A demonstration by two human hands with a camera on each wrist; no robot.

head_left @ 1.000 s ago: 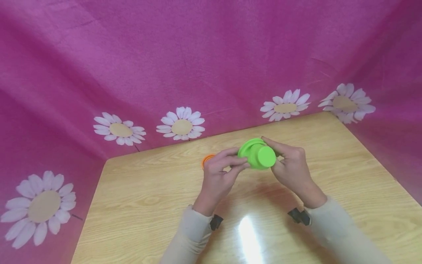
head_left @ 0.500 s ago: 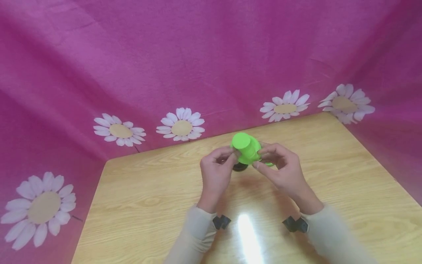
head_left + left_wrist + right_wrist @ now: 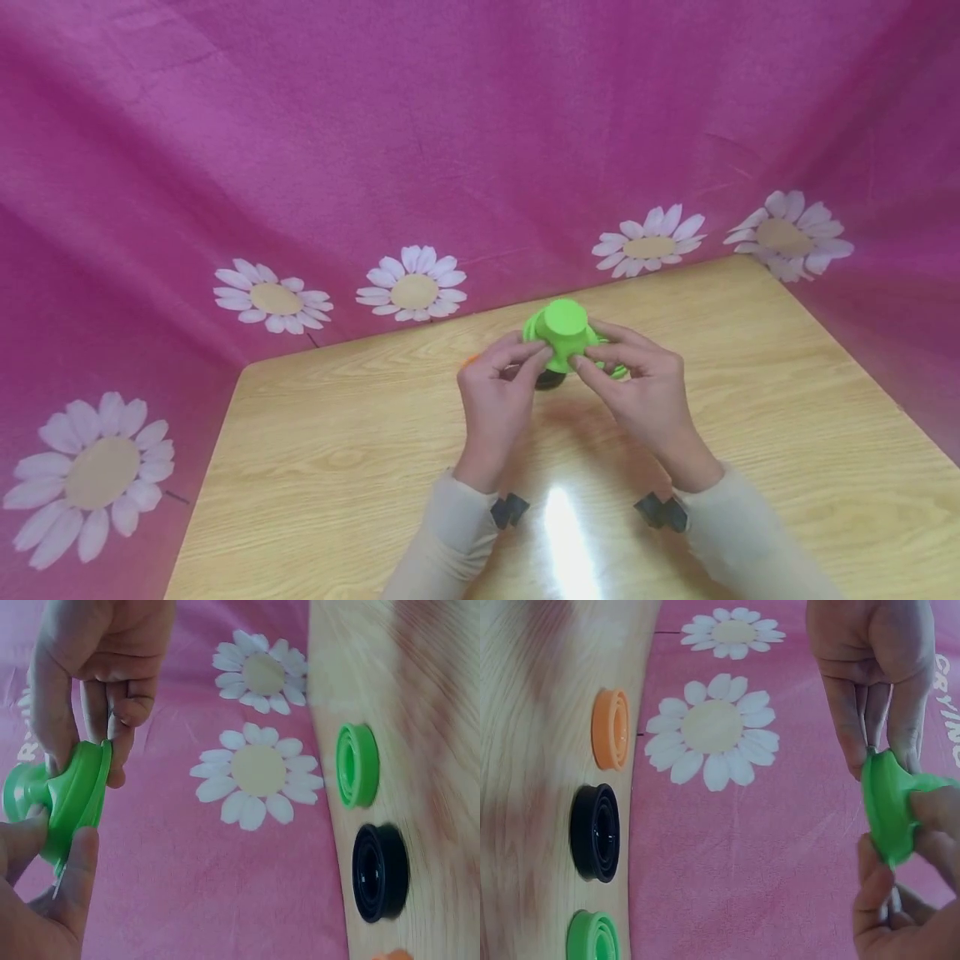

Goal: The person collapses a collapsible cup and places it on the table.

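A bright green collapsible silicone cup (image 3: 566,335), partly drawn out, is held in the air over the table, its narrow flat end up and its wide ribbed rim below. My left hand (image 3: 495,387) pinches the wide part from the left between thumb and fingers. From the right, my right hand (image 3: 641,375) pinches the same part, its thumb near the front. The left wrist view shows the cup's stepped side (image 3: 75,791) with fingers of both hands around it. Some fingertips are hidden behind the cup in the head view.
Beyond the hands, three flattened ring-shaped cups stand in a row on the wooden table (image 3: 337,467): orange (image 3: 611,729) at left, black (image 3: 595,832) in the middle, green (image 3: 358,765) at right. A pink flowered curtain (image 3: 480,150) hangs behind.
The held cup has swung from facing right and toward me to narrow end up, shifting slightly left. Both hands have regripped lower on its wide part. The black cup has come into sight beneath.
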